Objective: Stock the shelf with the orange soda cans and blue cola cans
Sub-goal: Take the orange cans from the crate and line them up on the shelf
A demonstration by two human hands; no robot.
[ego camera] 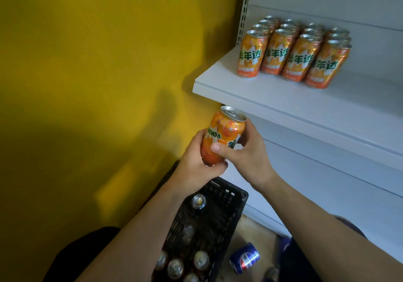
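Note:
An orange soda can (226, 129) is held upright just below the front left corner of the white shelf (283, 98). My left hand (196, 164) grips its lower part from the left, and my right hand (242, 153) grips it from the right, thumb across the label. On the shelf stand several orange soda cans (292, 52) in rows. A blue cola can (244, 257) lies on its side on the floor beside the black crate (231, 196), which holds several upright cans (198, 202).
A yellow wall (87, 85) fills the left side. A lower white shelf (327, 185) runs under the top one. The shelf's perforated upright (245, 9) stands at the back left. Bare shelf surface lies in front of and to the right of the cans.

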